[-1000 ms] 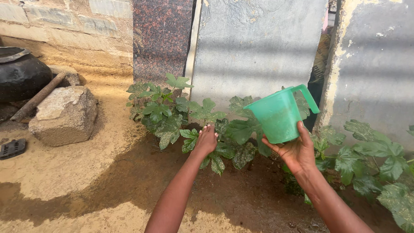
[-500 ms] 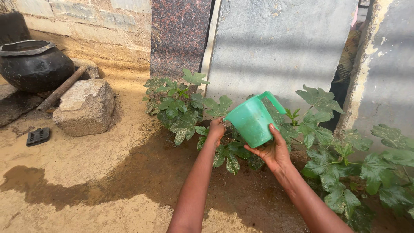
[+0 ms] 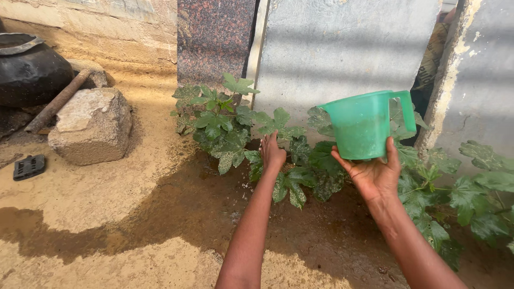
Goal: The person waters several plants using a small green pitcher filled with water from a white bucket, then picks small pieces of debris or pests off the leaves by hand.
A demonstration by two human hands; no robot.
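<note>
My right hand [image 3: 373, 174] holds a green plastic jug [image 3: 367, 124] from below, upright, with its handle to the right, above the low leafy plants [image 3: 230, 126] growing along the wall. My left hand [image 3: 272, 151] reaches forward with its fingers together, touching the leaves at the middle of the plants. Wet dark soil [image 3: 203, 206] lies under both arms.
A large grey stone [image 3: 92, 125] sits at the left, with a black pot [image 3: 28, 69] and a wooden stick [image 3: 56, 101] behind it. A small black object [image 3: 29, 166] lies on the sand. Grey and speckled slabs [image 3: 342, 48] stand behind the plants.
The jug has gone from tilted toward the plants to upright and moved right. My left hand stays at the leaves.
</note>
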